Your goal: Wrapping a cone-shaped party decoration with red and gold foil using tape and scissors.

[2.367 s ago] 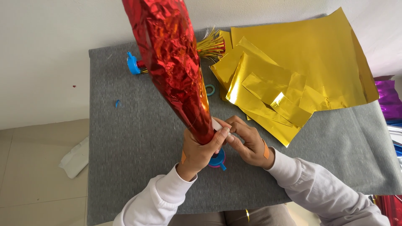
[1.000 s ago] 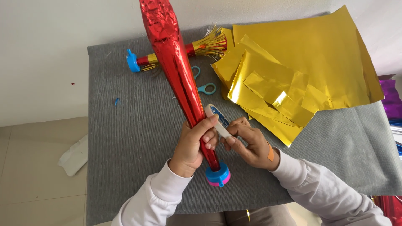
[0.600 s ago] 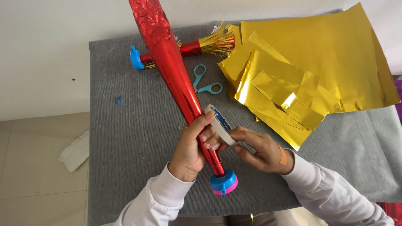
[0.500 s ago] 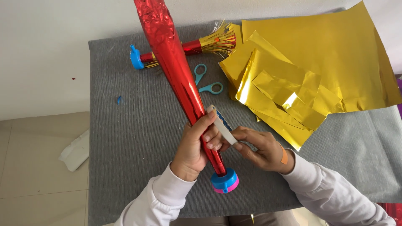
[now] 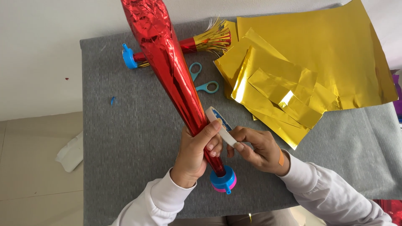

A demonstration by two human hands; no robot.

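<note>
1. a red foil cone (image 5: 176, 79) slants above the grey surface (image 5: 125, 138), its narrow end in a blue cap (image 5: 223, 180).
2. the left hand (image 5: 197, 155) is clamped round the cone, steadying it.
3. the right hand (image 5: 257, 148) pinches a white tape strip (image 5: 220, 125) against the foil.
4. gold foil sheets (image 5: 310, 71) and scissors (image 5: 201, 79) lie beyond.

A grey felt-covered surface (image 5: 125, 138) carries gold foil sheets (image 5: 318, 62) at upper right, teal-handled scissors (image 5: 203, 79), and a fringed red party horn (image 5: 184, 46) at top.

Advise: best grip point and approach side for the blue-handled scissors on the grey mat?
Probably the scissors by their two handle loops, coming from the near right. The loops lie flat and exposed on the grey mat; the blades are hidden under the red foil cone, so the far-left side is blocked.
</note>
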